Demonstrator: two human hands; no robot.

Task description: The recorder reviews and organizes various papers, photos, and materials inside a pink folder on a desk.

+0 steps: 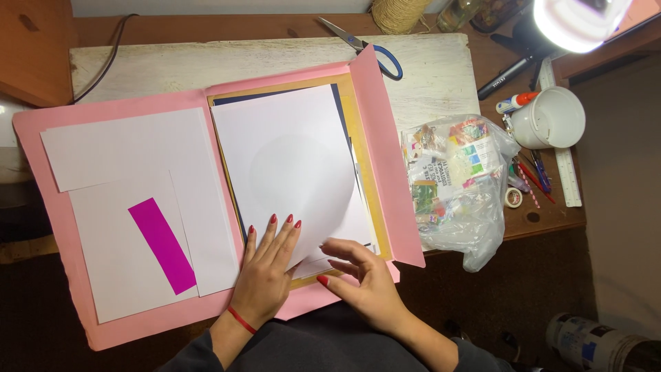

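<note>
An open pink folder lies across the desk. Its right half holds a stack of white sheets over dark blue and tan paper. My left hand lies flat on the stack's lower left corner, fingers apart. My right hand pinches the lower edge of the top sheets, lifting their corner. On the folder's left half lie white sheets with a magenta paper strip on top.
A clear plastic bag of colourful craft bits sits right of the folder. Blue-handled scissors and a twine spool lie at the back. A white cup, pens, a ruler, tape and a bright lamp crowd the right.
</note>
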